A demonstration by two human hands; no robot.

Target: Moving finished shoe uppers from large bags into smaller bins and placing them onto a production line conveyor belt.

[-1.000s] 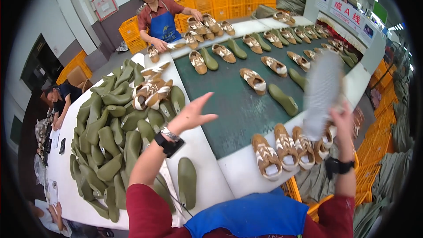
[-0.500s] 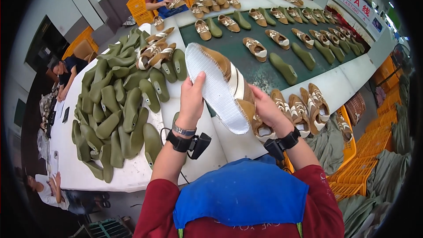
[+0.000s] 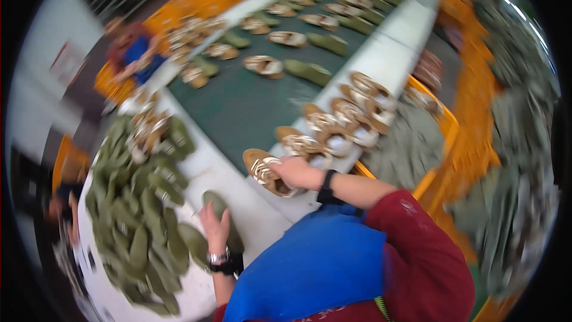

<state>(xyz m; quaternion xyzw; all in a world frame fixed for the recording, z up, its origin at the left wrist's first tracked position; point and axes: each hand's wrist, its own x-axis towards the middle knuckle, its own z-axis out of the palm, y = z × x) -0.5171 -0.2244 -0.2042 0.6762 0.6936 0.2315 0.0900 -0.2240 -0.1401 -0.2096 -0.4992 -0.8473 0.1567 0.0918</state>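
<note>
Resting on a green shoe last (image 3: pixel 221 217) at the white table's (image 3: pixel 268 217) near edge, the left hand (image 3: pixel 214 229) curls over it; the right hand (image 3: pixel 296 173) grips a brown-and-white shoe (image 3: pixel 266 171) (picture blurred) beside a row of finished shoes (image 3: pixel 333 125); beyond lies the green conveyor belt (image 3: pixel 238 107).

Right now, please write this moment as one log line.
left hand: on green insole | right hand: on brown shoe | shoe row beside

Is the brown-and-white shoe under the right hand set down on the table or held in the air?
Set down: the shoe lies on the white table edge, right hand resting on it.
</note>
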